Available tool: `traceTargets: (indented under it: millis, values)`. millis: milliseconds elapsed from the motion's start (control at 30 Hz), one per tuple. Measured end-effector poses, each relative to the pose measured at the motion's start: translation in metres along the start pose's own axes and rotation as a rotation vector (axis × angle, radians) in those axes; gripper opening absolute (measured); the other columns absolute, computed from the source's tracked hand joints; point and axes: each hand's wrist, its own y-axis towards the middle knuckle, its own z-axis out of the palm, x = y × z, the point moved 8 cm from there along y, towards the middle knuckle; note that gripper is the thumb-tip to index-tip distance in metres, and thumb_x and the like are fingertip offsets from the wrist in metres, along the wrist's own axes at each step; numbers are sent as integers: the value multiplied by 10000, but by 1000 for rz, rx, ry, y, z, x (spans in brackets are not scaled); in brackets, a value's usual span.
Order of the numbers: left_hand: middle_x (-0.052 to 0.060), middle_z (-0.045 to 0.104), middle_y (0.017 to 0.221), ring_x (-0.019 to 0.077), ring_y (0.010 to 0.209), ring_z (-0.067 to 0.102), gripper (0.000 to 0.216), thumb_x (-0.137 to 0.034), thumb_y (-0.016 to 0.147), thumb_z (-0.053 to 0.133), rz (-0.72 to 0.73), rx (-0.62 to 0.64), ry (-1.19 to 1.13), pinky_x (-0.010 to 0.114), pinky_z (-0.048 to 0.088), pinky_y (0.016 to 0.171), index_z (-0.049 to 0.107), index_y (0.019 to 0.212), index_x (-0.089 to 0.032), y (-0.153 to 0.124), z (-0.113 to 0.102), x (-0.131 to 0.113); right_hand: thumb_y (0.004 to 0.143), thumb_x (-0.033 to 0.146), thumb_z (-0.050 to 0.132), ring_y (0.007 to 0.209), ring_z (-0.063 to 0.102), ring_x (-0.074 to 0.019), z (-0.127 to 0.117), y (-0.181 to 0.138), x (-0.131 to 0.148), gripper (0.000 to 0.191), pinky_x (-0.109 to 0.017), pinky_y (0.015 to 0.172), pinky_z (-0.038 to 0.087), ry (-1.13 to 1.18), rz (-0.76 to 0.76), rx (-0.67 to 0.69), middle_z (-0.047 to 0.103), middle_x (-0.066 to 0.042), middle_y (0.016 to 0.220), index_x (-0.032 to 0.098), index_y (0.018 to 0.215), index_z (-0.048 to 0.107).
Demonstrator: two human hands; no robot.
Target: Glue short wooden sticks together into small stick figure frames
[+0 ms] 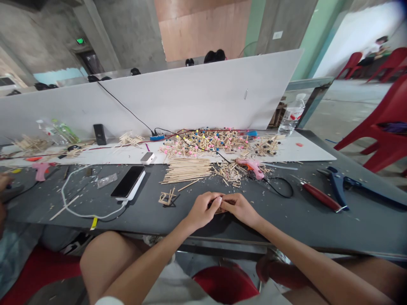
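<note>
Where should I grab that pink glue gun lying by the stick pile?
Probably by the handle of the pink glue gun, the end its black cord leaves, coming from the near right: it lies flat on its side with that end angled toward you.

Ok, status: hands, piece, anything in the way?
Left hand and right hand closed together on a small wooden piece, mostly hidden. Stick frame just left, apart. Glue gun farther back.

Dark grey bench (365,220); pale tan sticks (187,169); pink glue gun (251,166); red-handled pliers (319,197); blue cutter (337,184); black phone (128,181); red chair (388,123).
</note>
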Motion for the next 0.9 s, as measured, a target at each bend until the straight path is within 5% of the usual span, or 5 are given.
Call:
traceTargets:
  millis: [900]
  values:
    - [72, 726, 1112, 209, 1024, 663, 386, -406, 1003, 416, 6, 6, -8, 309, 472, 905, 684, 1195, -207, 0, 1, 2, 876, 469, 593, 627, 574, -151, 0, 0, 0, 399, -239, 609, 440, 5, 11, 2, 662, -20, 660, 138, 685, 706]
